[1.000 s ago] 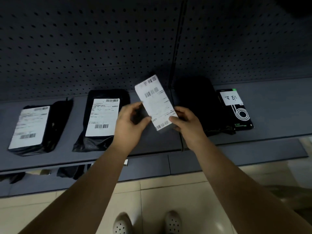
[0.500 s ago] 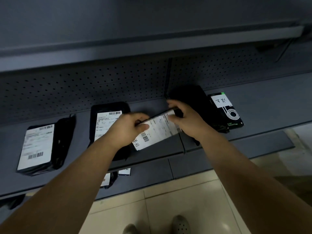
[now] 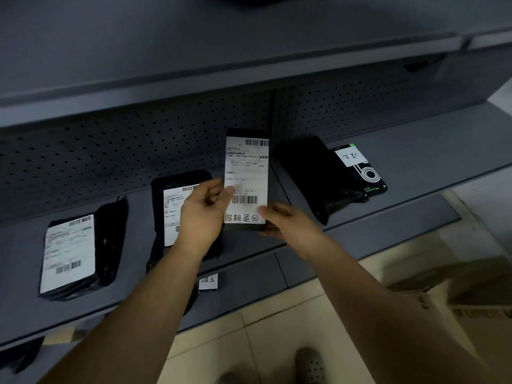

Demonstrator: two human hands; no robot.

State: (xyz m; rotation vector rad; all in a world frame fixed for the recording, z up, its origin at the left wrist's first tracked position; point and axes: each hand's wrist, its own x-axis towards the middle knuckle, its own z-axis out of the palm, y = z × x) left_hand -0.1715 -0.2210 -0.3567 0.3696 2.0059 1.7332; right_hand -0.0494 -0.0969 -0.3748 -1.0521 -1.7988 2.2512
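2 hands (image 3: pixel 203 214) (image 3: pixel 288 221) gripping labelled black parcel (image 3: pixel 246 173) upright above shelf (image 3: pixel 415 151), label text apparently handwritten, blurred

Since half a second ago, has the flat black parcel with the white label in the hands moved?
Yes. The parcel has tipped up from lying low over the grey shelf to upright beside the dark vertical post.

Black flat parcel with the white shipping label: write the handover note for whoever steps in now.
Left hand pinches the black flat parcel with the white shipping label at its left edge; right hand grips its lower right corner. It is held upright, label towards the camera, over the grey metal shelf. Two labelled black parcels lie flat to the left. Left: probably lay it in the gap beside them.
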